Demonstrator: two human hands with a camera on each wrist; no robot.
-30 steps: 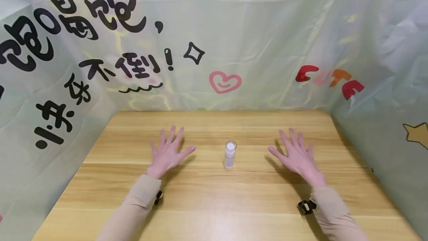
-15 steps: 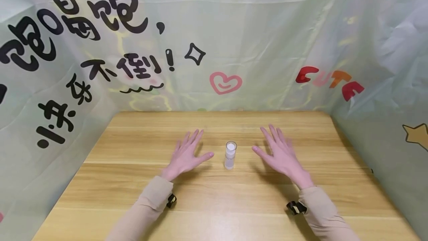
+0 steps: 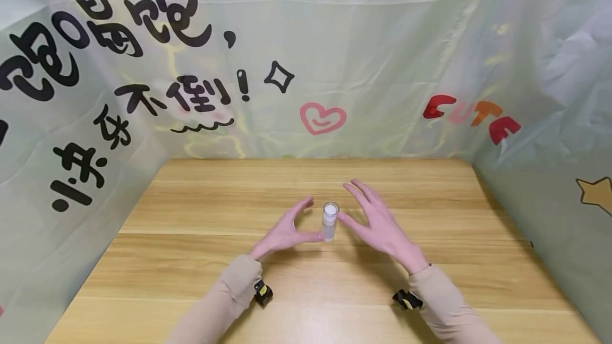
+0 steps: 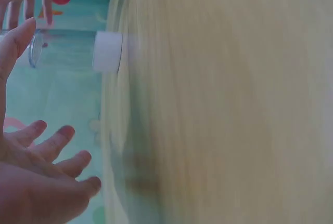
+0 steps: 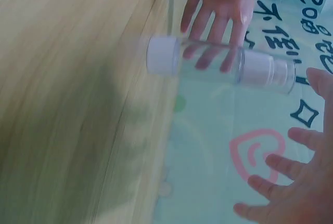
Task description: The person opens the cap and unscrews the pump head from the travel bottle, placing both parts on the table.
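Observation:
A small clear bottle [image 3: 329, 222] with a white base and a white collar under a clear cap stands upright on the wooden table. My left hand [image 3: 289, 231] is just left of it, fingers apart and slightly bent, the thumb tip right at its lower side in the head view. On the other side is my right hand [image 3: 382, 224], its thumb close to the cap and its fingers spread behind. In the right wrist view the see-through bottle [image 5: 208, 60] shows the left hand's fingers [image 5: 208, 26] through its body. Neither hand grips anything.
The wooden table [image 3: 191, 280] is enclosed by a printed cloth [image 3: 382, 57] at the back and both sides, bearing black lettering and a pink heart. A black wrist camera [image 3: 263, 293] sits at the left cuff, another black camera [image 3: 407, 300] at the right.
Both hands have moved inward from either side toward the bottle, and their widely spread fingers have bent a little, the left's most. The bottle stays in place.

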